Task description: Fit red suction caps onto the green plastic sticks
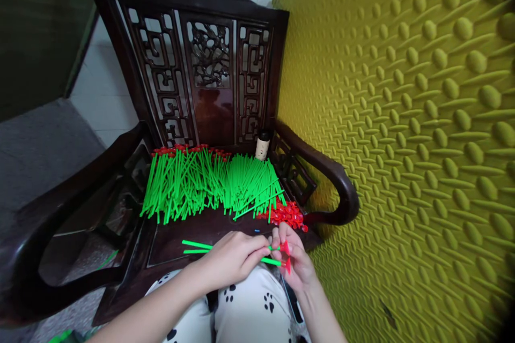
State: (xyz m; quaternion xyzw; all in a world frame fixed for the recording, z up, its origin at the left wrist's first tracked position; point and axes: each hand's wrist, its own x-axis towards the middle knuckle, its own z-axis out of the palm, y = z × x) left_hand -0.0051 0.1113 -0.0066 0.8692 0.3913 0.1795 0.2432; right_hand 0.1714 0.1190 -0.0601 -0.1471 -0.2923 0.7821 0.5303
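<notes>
My left hand [239,257] is closed around two thin green plastic sticks [196,245], which lie sideways above my lap. Their bare ends stick out to the left of the hand. At the right end each stick has a flared red suction-cup tip [288,265]. My right hand [300,265] is closed at these tips, its fingers bent round the upper one. Beyond my hands, a wide pile of green sticks [181,182] with red tips at the far end lies on the chair seat. More green sticks [253,179] lie beside it, and loose red tips [287,215] are heaped at the right.
The dark carved wooden chair [211,102] faces me, with curved armrests [333,171] on both sides. A small pale jar with a black lid [262,146] stands at the seat's back right. A yellow textured foam mat [402,144] rises along the right. A phone-like object [295,303] lies by my leg.
</notes>
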